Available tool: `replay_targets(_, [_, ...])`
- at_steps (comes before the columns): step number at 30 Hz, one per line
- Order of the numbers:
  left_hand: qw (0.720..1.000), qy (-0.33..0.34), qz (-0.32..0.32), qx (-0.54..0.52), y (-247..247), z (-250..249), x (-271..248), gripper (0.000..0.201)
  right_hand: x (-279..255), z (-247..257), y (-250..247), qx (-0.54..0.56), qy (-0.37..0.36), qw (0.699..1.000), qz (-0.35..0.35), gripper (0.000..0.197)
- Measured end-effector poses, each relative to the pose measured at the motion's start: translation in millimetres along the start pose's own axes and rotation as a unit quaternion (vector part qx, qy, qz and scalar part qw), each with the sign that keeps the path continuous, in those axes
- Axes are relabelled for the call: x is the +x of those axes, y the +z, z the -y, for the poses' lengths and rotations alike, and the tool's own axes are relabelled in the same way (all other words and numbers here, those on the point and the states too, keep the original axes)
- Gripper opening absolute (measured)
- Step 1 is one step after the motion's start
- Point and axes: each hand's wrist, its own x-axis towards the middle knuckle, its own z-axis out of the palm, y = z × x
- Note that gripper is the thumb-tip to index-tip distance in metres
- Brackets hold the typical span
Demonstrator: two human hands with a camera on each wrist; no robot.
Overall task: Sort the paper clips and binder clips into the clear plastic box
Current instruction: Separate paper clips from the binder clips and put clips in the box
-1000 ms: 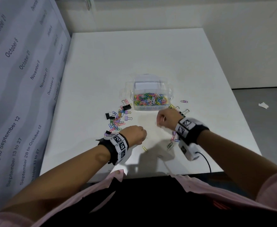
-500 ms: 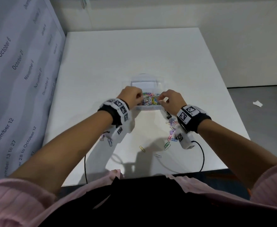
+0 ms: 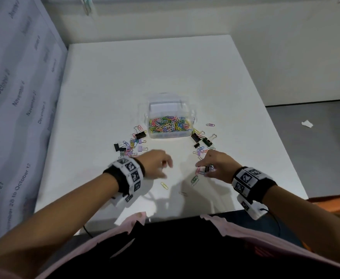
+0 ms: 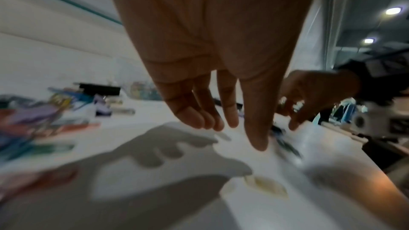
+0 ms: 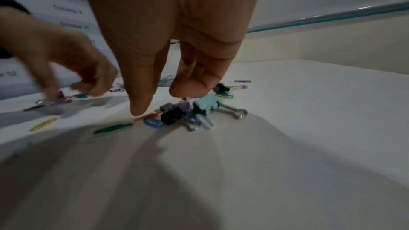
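The clear plastic box [image 3: 170,135] stands mid-table, its front part full of coloured paper clips [image 3: 169,124]. My left hand [image 3: 166,168] hovers low over the bare table with fingers [image 4: 221,121] straight and nothing in it. A yellow paper clip [image 3: 164,185] lies just in front of it. My right hand [image 3: 202,168] hangs over a small heap of clips, thumb and fingertips [image 5: 141,107] apart just above it. The heap holds a teal binder clip [image 5: 205,106], a dark binder clip [image 5: 171,116] and a blue paper clip [image 5: 152,122]. A green paper clip [image 3: 194,179] lies beside it.
A pile of binder and paper clips [image 3: 130,144] lies left of the box, another [image 3: 202,140] right of it. One loose paper clip [image 3: 210,125] sits further right. A printed calendar wall [image 3: 14,117] borders the table's left; the table's front edge [image 3: 165,217] is close behind my wrists.
Both hands have drawn back from over the box to the table's near part. Their fingers, curled before, have now spread out.
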Motion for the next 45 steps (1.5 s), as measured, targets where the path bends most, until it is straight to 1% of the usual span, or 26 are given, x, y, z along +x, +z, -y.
replay_targets(1, [1.0,-0.005,0.022,0.007,10.6,2.9,-4.6,0.033,3.1,0.1,1.6,-0.006,0.0,1.0,0.009,0.038])
replay_targets(3, [0.999,-0.007,0.033,0.016,27.0,9.3,-10.3,0.03,8.8,1.8,3.4,-0.024,-0.006,0.999,0.03,0.036])
replay_targets(6, [1.0,-0.018,-0.007,-0.004,39.9,11.8,-16.4,0.017,13.9,3.6,0.9,-0.058,0.002,0.996,0.063,0.024])
replay_targets(8, [0.999,-0.036,-0.026,-0.02,44.5,7.8,-18.4,0.012,15.0,4.2,-1.0,-0.071,0.011,0.995,0.074,0.018])
replay_targets(10, [0.998,-0.054,-0.029,-0.029,45.8,1.6,-17.1,0.011,15.8,2.2,-1.0,-0.074,0.011,0.994,0.08,0.013])
replay_targets(13, [0.997,-0.069,-0.034,-0.034,44.2,-7.8,-11.8,0.012,15.4,-0.6,-1.2,-0.069,0.002,0.994,0.091,0.01])
replay_targets(17, [0.997,-0.061,-0.037,-0.022,45.2,-23.8,-3.9,0.009,15.6,-1.6,-4.3,-0.071,-0.017,0.994,0.081,0.005])
replay_targets(19, [0.997,-0.064,-0.041,-0.033,49.7,-30.2,-1.6,0.005,14.3,-2.5,-6.1,-0.081,-0.017,0.993,0.084,0.015])
replay_targets(20, [0.996,-0.066,-0.045,-0.045,52.9,-32.3,-0.8,0.006,13.2,-2.8,-7.2,-0.088,-0.016,0.992,0.092,0.021])
replay_targets(22, [0.994,-0.067,-0.043,-0.072,60.9,-36.0,-0.5,0.018,10.1,-5.0,-8.4,-0.104,-0.019,0.988,0.112,0.029])
replay_targets(24, [0.994,-0.062,-0.033,-0.083,66.6,-41.0,-0.3,0.029,7.7,-8.2,-7.7,-0.112,-0.022,0.986,0.125,0.03])
replay_targets(26, [0.995,-0.064,-0.024,-0.079,70.2,-44.8,0.4,0.033,7.0,-10.6,-6.6,-0.103,-0.026,0.987,0.123,0.024])
replay_targets(28, [0.994,-0.065,-0.033,-0.079,71.8,-46.1,1.2,0.032,8.5,-10.8,-6.5,-0.097,-0.027,0.988,0.115,0.017])
replay_targets(30, [0.993,-0.064,-0.048,-0.085,72.4,-45.9,1.6,0.024,9.8,-9.4,-6.1,-0.098,-0.03,0.989,0.108,0.014])
replay_targets(33, [0.994,-0.065,-0.051,-0.073,71.9,-46.4,1.5,0.015,9.8,-6.8,-3.0,-0.099,-0.039,0.99,0.091,0.015])
replay_targets(36, [0.995,-0.067,-0.045,-0.064,71.0,-46.4,2.6,0.013,12.1,-5.3,0.2,-0.101,-0.051,0.99,0.082,0.017])
replay_targets(38, [0.996,-0.066,-0.04,-0.054,70.5,-46.5,3.2,0.012,15.3,-3.9,1.1,-0.105,-0.054,0.989,0.087,0.026])
replay_targets(41, [0.996,-0.065,-0.032,-0.048,70.4,-47.5,3.8,0.01,20.0,0.3,2.7,-0.13,-0.065,0.982,0.122,0.048])
replay_targets(43, [0.996,-0.065,-0.035,-0.056,70.0,-47.5,3.6,0.008,21.3,3.6,4.0,-0.12,-0.075,0.982,0.128,0.056])
replay_targets(45, [0.995,-0.067,-0.039,-0.065,71.1,-46.7,3.8,0.006,21.3,5.3,5.9,-0.089,-0.078,0.985,0.123,0.06])
